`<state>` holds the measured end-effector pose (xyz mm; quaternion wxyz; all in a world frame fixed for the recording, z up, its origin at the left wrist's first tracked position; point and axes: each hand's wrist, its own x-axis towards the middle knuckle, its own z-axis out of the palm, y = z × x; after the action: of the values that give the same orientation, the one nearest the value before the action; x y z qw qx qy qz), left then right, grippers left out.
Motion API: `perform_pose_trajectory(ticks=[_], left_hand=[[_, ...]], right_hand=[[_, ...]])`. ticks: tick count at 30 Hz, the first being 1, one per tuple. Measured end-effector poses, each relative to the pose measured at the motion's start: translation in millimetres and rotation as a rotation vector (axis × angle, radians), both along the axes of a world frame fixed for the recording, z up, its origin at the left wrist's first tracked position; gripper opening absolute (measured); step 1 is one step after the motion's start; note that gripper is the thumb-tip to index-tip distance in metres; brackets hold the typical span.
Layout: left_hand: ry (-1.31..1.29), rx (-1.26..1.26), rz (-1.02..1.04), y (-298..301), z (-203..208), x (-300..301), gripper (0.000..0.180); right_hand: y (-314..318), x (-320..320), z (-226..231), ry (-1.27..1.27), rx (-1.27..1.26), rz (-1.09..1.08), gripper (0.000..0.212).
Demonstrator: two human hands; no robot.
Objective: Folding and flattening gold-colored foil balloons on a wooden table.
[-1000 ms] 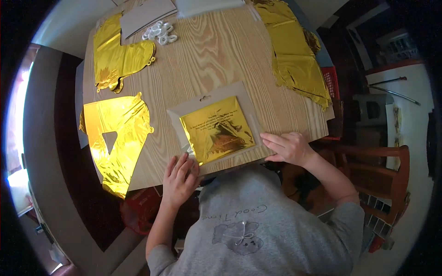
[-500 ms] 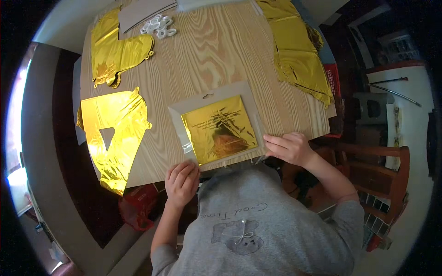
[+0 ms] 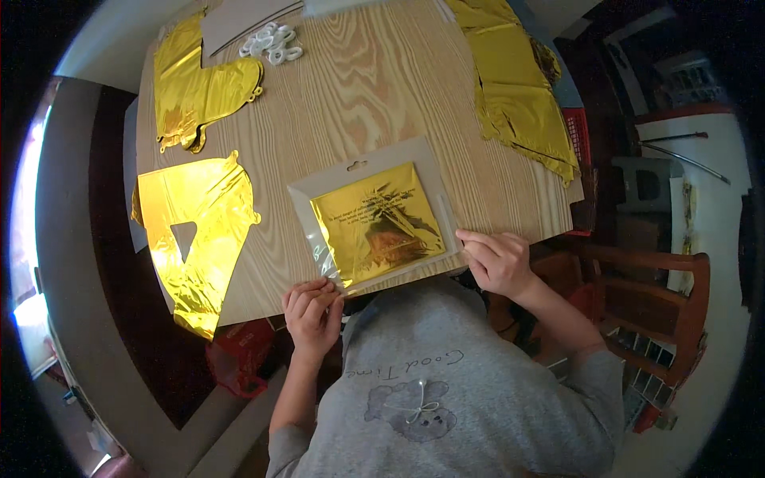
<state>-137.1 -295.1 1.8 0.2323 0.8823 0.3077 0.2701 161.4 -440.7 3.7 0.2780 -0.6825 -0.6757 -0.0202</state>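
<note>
A clear plastic bag (image 3: 319, 253) with a grey card backing lies flat at the table's front edge. Inside it is a folded gold foil balloon (image 3: 351, 209). At the bag's lower left corner, the curled fingers of my left hand (image 3: 313, 316) close on the plastic. My right hand (image 3: 500, 263) pinches the lower right corner, index finger along the edge and the other fingers bent under. Left of the bag lies a flat gold foil balloon (image 3: 211, 247) with a triangular hole, partly hanging over the table edge.
Another flat gold balloon (image 3: 179, 80) lies far left, beside a pile of white ribbon rolls (image 3: 272, 43) and grey cards (image 3: 239, 17). More gold foil (image 3: 518, 88) covers the far right. A wooden chair (image 3: 649, 299) stands right; a red bag (image 3: 239, 358) sits below the table's left side.
The bag's lower edge has come slightly nearer to me. My right hand has turned a little, its lower fingers curling further under; my left hand stays at its corner.
</note>
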Motion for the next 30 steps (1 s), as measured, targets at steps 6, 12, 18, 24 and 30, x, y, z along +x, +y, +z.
perform_pose_trajectory(ticks=[6,12,18,24,30], left_hand=[[-0.027,-0.058,0.109,-3,-2,2,0.015],[-0.013,-0.033,0.135,-4,-3,2,0.017],[-0.026,-0.087,0.199,-5,0,3,0.015],[-0.025,-0.091,0.3,-6,-3,11,0.016],[0.036,-0.037,0.377,-10,-3,20,0.019]], right_hand=[[0,-4,-7,0.002,0.028,-0.044,0.012],[0,-2,-1,0.032,0.017,-0.018,0.016],[1,-6,-2,0.02,0.036,-0.046,0.016],[7,-17,-5,-0.007,0.055,-0.122,0.016],[15,-22,-11,0.004,0.089,-0.179,0.018]])
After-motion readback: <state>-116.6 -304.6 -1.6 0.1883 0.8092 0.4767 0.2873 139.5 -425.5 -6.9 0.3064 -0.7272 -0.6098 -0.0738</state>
